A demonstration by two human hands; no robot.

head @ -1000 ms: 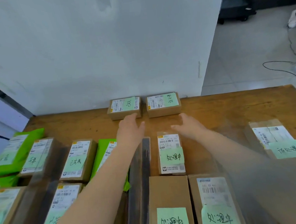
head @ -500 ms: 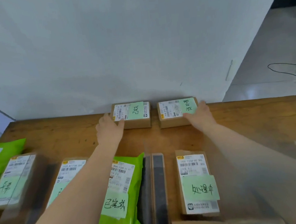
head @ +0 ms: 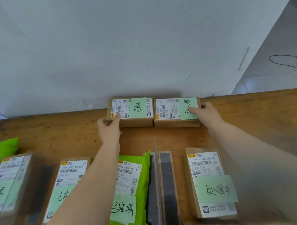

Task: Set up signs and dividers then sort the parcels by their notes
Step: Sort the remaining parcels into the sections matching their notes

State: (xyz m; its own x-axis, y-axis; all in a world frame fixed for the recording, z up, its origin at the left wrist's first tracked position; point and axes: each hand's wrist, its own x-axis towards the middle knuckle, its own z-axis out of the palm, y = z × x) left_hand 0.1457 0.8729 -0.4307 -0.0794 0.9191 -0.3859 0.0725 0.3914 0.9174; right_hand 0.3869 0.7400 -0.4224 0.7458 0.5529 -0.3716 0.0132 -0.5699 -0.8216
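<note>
Parcels still unsorted: two small cardboard boxes at the table's (head: 59,131) far edge, against the white wall, touching side by side. Half a second ago both hands only reached toward them; now each has arrived. Left hand (head: 109,128) grips the left box (head: 131,112) at its near-left corner, thumb on top over the label, fingers curled under the side. Right hand (head: 206,114) holds the right box (head: 175,112) at its right end, forefinger laid on the green note, thumb round the far corner. Judgement: both boxes are about to be lifted together, then routed by note. Nearer, sorted parcels flank an upright clear divider (head: 158,175).
</note>
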